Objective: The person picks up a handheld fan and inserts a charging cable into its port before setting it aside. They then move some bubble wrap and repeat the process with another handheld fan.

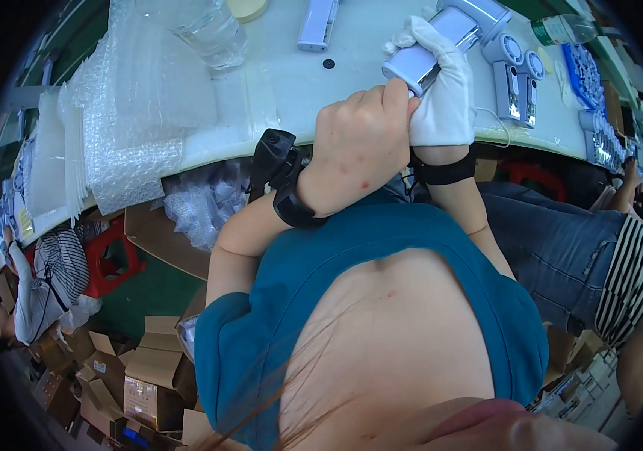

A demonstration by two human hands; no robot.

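Note:
My right hand wears a white glove and is closed around a pale lavender handheld fan with a shiny silver panel. The fan lies tilted above the table, its round head toward the far right. My bare left hand is closed, thumb and forefinger pinched at the near end of the fan's handle. Whatever they pinch is hidden. A small black round piece lies on the table to the left of the fan. Beyond it is another pale handle-shaped part.
Bubble wrap bags are piled on the table's left. Two more handheld fans, a plastic bottle and a blue tray of parts are on the right. Co-workers sit on both sides. Cardboard boxes crowd the floor.

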